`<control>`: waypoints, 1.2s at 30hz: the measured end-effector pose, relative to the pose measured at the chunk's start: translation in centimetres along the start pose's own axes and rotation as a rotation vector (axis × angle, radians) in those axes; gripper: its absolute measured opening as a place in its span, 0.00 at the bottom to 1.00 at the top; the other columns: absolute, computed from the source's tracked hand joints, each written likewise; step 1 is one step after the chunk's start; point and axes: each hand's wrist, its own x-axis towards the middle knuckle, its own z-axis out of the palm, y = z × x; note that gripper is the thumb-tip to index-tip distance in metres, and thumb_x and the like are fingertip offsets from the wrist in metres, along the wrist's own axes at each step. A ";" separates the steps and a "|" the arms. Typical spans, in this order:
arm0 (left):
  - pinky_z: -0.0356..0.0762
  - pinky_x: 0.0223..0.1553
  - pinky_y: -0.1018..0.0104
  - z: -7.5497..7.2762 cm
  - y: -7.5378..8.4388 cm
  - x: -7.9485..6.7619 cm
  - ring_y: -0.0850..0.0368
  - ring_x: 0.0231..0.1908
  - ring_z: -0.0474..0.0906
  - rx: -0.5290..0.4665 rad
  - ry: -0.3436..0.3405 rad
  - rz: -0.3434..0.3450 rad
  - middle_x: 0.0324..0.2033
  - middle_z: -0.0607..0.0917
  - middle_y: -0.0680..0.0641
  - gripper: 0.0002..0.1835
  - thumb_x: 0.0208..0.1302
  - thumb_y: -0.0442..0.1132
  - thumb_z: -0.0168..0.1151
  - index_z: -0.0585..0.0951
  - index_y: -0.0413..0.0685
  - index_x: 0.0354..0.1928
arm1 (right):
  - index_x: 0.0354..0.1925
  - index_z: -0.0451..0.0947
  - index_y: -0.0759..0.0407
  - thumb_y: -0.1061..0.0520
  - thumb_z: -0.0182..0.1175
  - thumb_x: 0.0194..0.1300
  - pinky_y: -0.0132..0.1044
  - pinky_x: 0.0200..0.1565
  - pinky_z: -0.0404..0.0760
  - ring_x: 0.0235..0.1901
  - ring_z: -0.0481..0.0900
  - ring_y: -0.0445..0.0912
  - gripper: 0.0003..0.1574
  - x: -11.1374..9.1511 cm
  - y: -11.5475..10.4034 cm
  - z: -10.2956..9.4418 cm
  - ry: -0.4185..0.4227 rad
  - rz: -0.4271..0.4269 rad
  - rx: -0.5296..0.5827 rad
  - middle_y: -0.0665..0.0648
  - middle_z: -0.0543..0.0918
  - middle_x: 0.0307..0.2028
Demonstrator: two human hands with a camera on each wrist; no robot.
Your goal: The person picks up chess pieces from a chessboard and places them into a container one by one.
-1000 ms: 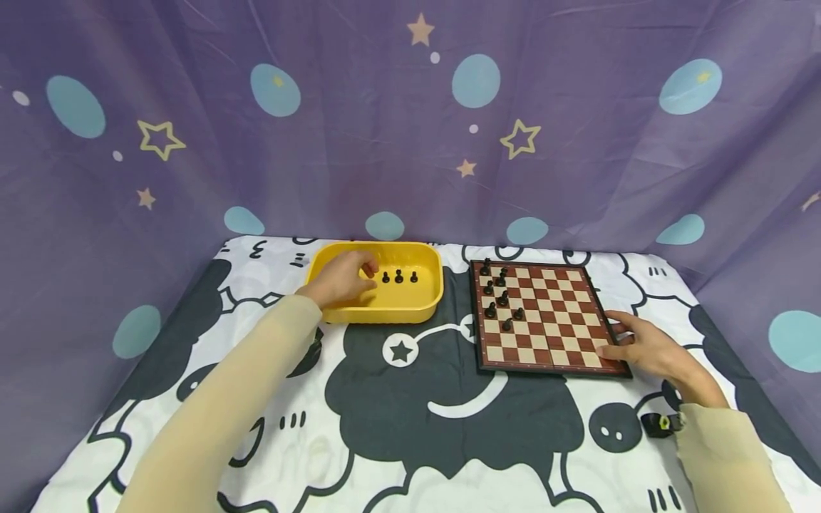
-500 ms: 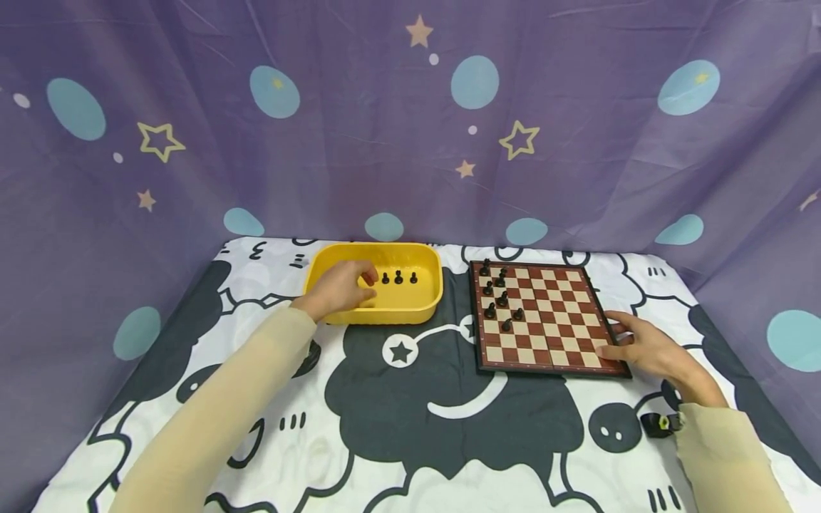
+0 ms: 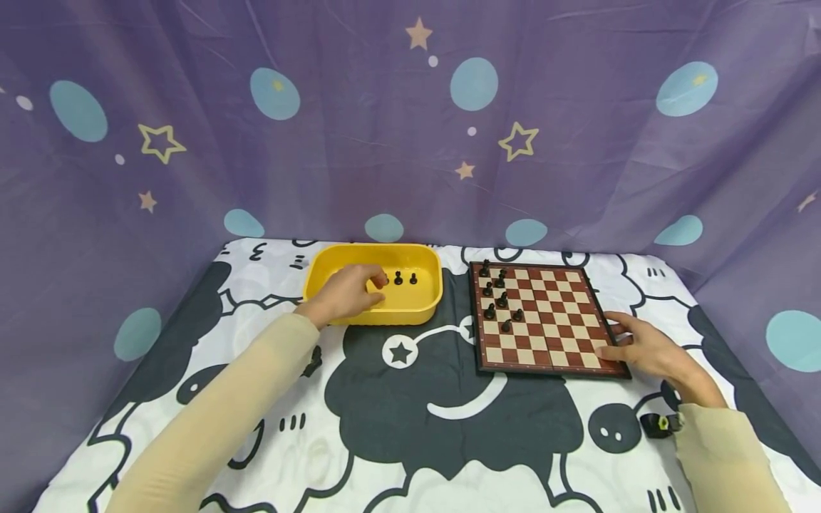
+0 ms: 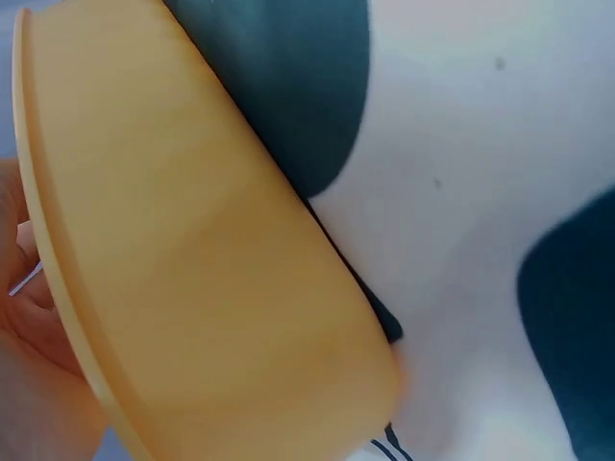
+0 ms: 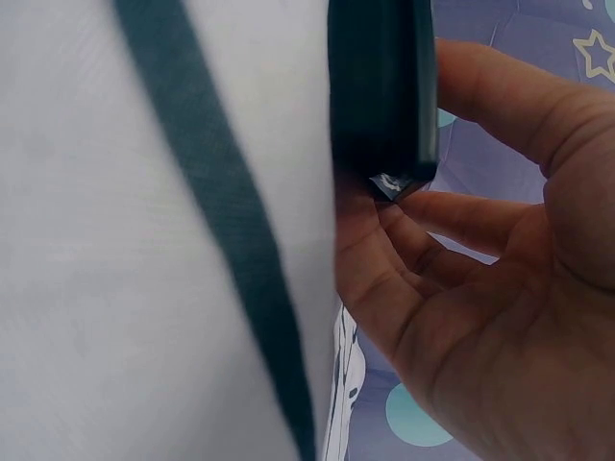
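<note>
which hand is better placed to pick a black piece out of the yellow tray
The left hand, likely: it is over the yellow tray, close to the black pieces there. The right hand grips the chessboard, apart from the tray.

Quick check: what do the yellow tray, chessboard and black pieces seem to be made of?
Yellow tray: probably moulded plastic, fairly glossy; smooth wall with rounded corners.
Chessboard: likely plastic; its dark edge looks smooth in the right wrist view, squares flat.
Black pieces: possibly plastic, plain dark; finish too small to tell.
</note>
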 end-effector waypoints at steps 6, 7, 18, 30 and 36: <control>0.73 0.49 0.56 0.1 0.9 0.0 0.51 0.42 0.77 0.010 0.020 0.036 0.40 0.83 0.50 0.14 0.58 0.40 0.69 0.82 0.46 0.46 | 0.67 0.51 0.76 0.49 0.69 0.55 0.41 0.40 0.75 0.42 0.78 0.54 0.57 0.0 -0.1 0.0 0.001 0.000 -0.001 0.74 0.72 0.51; 0.73 0.49 0.56 0.2 1.0 0.0 0.51 0.42 0.77 0.013 0.022 0.042 0.40 0.83 0.50 0.14 0.58 0.40 0.69 0.82 0.46 0.45 | 0.67 0.51 0.76 0.49 0.70 0.55 0.41 0.40 0.75 0.42 0.78 0.54 0.57 0.0 -0.1 0.1 0.000 0.002 -0.002 0.74 0.72 0.51; 0.74 0.50 0.57 1.0 3.1 -0.2 0.51 0.42 0.77 0.032 0.041 0.124 0.39 0.82 0.50 0.14 0.57 0.39 0.70 0.82 0.45 0.45 | 0.67 0.51 0.77 0.50 0.70 0.55 0.40 0.39 0.76 0.41 0.78 0.53 0.56 0.0 -0.1 0.2 0.001 -0.004 0.009 0.74 0.72 0.50; 0.75 0.44 0.63 1.4 5.5 0.1 0.56 0.35 0.75 0.050 0.082 0.218 0.35 0.82 0.52 0.12 0.56 0.40 0.70 0.83 0.48 0.43 | 0.68 0.50 0.77 0.49 0.70 0.55 0.40 0.39 0.76 0.41 0.78 0.53 0.57 0.1 -0.1 0.1 0.000 0.010 0.003 0.74 0.72 0.51; 0.75 0.42 0.65 2.0 6.6 0.2 0.57 0.34 0.74 0.013 0.123 0.274 0.35 0.81 0.51 0.11 0.56 0.39 0.70 0.83 0.46 0.41 | 0.67 0.50 0.77 0.50 0.70 0.55 0.40 0.38 0.76 0.41 0.78 0.54 0.57 0.1 -0.1 0.0 0.000 0.012 0.004 0.74 0.72 0.51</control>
